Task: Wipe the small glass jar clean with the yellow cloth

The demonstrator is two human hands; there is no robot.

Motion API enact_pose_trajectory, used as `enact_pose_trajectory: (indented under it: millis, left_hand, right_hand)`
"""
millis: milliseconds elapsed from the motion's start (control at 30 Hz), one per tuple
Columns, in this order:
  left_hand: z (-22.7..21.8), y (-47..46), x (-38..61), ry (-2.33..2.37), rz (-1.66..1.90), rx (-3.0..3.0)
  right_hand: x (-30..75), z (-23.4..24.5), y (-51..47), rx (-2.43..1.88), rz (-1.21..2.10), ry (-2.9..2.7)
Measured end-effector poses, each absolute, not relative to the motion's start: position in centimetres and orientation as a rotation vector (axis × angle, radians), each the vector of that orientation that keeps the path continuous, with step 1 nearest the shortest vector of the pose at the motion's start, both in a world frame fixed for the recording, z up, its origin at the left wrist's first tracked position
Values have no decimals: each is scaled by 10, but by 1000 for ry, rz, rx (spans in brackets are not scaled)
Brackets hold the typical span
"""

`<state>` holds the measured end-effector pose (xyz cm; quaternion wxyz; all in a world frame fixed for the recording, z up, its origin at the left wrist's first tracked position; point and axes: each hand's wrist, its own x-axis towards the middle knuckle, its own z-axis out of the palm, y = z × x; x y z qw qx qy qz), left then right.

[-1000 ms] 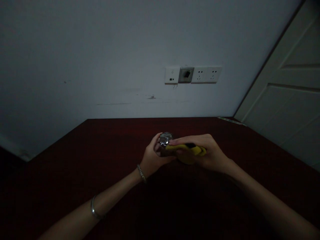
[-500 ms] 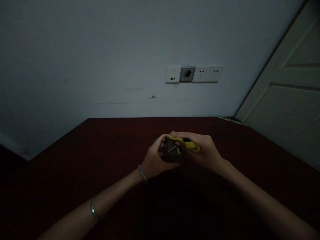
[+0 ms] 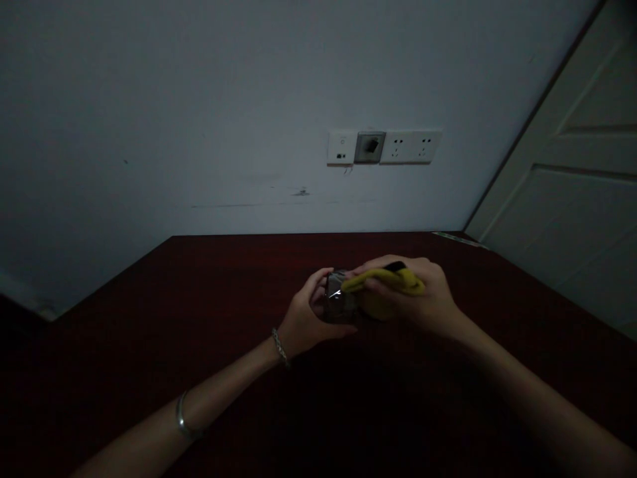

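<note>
My left hand (image 3: 309,311) curves around a small, clear, faceted container (image 3: 338,299) that looks like glass; light glints off its side. Its fingers and thumb grip it from the left. In my right hand (image 3: 415,282) is a folded yellow cloth (image 3: 385,280) with a dark patch, pinched between thumb and fingers. The cloth's left end is at the container's upper right side; whether it touches is hard to tell in the dim light. Part of the cloth hangs below the right fingers.
A dark red-brown table (image 3: 239,265) lies under both hands. Behind it rises a pale wall (image 3: 223,99) with a row of sockets (image 3: 383,147). A panelled white door (image 3: 572,179) borders the right side, and a thin strip (image 3: 458,239) lies near the back right corner.
My right hand has moved right with the cloth, uncovering more of the container's top. The left hand keeps its hold, almost in place. The view has shifted slightly.
</note>
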<state>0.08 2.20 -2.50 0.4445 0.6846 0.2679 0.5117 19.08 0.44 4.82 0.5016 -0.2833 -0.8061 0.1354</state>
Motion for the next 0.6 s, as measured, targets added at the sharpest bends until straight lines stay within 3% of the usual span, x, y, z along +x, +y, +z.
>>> enact_pose_trajectory:
  millis: [200, 600]
  left_hand:
    - [-26, 20, -1, 762, 1228, 1816]
    - [-31, 24, 0, 860, 1262, 1971]
  right_hand:
    - [189, 40, 13, -839, 215, -1822]
    - [186, 50, -4, -473, 85, -2364]
